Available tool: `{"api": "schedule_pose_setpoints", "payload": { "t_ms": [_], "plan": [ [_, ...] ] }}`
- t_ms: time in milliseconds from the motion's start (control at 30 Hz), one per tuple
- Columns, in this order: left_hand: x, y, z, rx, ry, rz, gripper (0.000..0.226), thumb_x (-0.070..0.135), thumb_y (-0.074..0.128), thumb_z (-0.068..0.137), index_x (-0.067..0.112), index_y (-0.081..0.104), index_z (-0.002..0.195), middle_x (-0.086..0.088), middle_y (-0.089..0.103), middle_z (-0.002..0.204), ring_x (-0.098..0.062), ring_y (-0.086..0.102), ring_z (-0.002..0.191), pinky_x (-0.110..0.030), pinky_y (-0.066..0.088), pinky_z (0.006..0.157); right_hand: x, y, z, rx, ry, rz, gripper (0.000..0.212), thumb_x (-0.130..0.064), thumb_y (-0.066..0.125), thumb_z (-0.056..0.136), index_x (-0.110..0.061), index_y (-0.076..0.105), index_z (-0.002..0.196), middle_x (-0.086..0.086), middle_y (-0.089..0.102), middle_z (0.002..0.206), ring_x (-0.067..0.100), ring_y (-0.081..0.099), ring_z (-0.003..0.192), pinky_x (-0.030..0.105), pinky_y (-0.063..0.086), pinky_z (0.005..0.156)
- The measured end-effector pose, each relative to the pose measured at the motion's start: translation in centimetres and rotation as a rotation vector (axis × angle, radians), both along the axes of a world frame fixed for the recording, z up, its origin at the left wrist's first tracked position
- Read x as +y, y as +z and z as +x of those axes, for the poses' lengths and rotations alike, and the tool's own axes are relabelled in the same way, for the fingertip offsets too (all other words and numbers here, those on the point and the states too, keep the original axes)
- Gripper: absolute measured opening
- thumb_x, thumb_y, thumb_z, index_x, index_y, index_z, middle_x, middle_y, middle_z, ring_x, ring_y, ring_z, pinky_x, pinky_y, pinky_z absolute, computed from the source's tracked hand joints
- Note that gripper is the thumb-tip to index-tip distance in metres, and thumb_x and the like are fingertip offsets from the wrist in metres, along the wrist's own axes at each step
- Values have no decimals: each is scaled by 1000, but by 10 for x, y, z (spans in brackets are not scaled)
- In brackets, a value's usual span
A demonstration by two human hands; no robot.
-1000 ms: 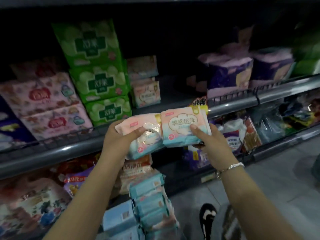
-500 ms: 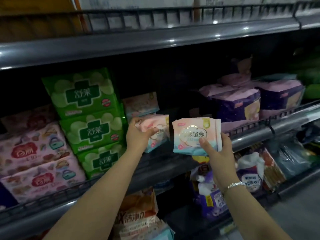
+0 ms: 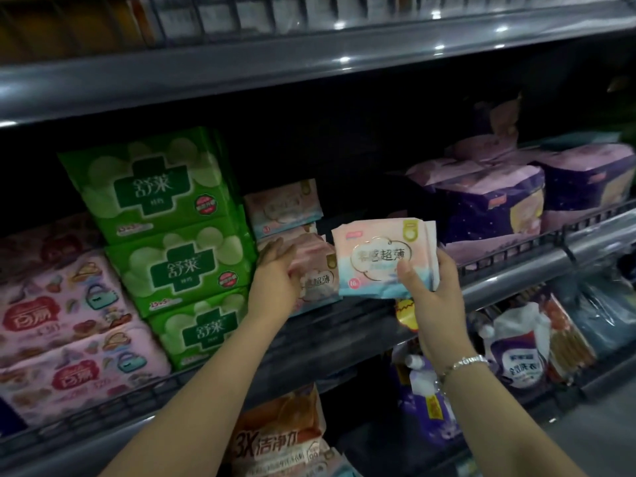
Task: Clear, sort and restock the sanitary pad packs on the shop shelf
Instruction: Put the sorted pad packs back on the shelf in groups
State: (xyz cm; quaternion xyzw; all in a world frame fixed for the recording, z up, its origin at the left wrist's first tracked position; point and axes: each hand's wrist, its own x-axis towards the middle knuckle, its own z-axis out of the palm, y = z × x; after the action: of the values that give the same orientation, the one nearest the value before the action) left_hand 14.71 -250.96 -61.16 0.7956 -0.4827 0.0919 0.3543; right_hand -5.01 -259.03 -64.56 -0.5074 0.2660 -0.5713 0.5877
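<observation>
Fingers [image 3: 275,251] of the left hand [image 3: 275,280] lie curled over a pink-and-blue pad pack [image 3: 315,273] and press it into the gap at the centre of the frame, beneath two like packs [image 3: 284,208] and just right of the green pack stack [image 3: 172,242]; half a second ago this pack was held in the air in front of the shelf, so it is now judged nearly seated in its row. Largest in view, the grey shelf [image 3: 516,284] runs from lower left to right of the frame, with pink printed packs [image 3: 65,315] at left and purple packs [image 3: 492,204] at upper right. At centre right, the right hand [image 3: 430,290], a bracelet [image 3: 468,361] at its wrist, grips a second pad pack [image 3: 378,256] from below, thumb across its face, clear of the shelf front. A second ago both packs were side by side lower down; they are now apart, so one placement is under way and one remains.
</observation>
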Motion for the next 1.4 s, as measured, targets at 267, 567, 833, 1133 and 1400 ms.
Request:
{"api": "schedule_pose_setpoints", "payload": {
  "t_ms": [267, 567, 833, 1133, 1400],
  "plan": [
    [10, 10, -21, 241, -204, -192, 49, 40, 43, 100, 24, 36, 147, 5, 41, 147, 1, 34, 126, -13, 29, 97, 10, -4, 35, 275, 142, -182, 31, -18, 65, 90, -25, 51, 117, -6, 59, 107, -16, 58, 80, 5, 44, 61],
    [8, 20, -3, -270, -193, 95, 68, 44, 77, 72, 30, 52, 133, 7, 51, 133, -16, 36, 127, -30, 23, 107, 6, -19, 67, 568, -163, -316, 33, -27, 73, 83, -18, 71, 115, -19, 53, 84, 13, 51, 90, 47, 41, 96],
    [0, 28, 0, -421, -190, 261, 68, 38, 79, 71, 32, 51, 132, 9, 43, 136, -16, 30, 128, -28, 18, 104, 8, -27, 81, 621, -138, -418, 31, -15, 70, 87, -15, 70, 118, 0, 72, 104, 27, 59, 106, 38, 49, 93],
    [4, 5, 11, -378, -222, 469, 67, 61, 38, 94, 35, 17, 152, 5, 18, 160, -20, 14, 148, -40, 11, 119, 1, -23, 72, 680, 13, -517, 41, -36, 37, 101, -28, 48, 140, -1, 66, 84, 19, 56, 85, 32, 42, 84],
    [2, 28, 1, -315, -244, 563, 67, 60, 32, 96, 29, 15, 154, 7, 14, 161, -14, 12, 148, -28, 6, 116, 2, -21, 66, 683, 91, -430, 36, -32, 31, 104, -27, 59, 126, -6, 64, 81, 29, 55, 99, 32, 40, 81]
  ]
}}
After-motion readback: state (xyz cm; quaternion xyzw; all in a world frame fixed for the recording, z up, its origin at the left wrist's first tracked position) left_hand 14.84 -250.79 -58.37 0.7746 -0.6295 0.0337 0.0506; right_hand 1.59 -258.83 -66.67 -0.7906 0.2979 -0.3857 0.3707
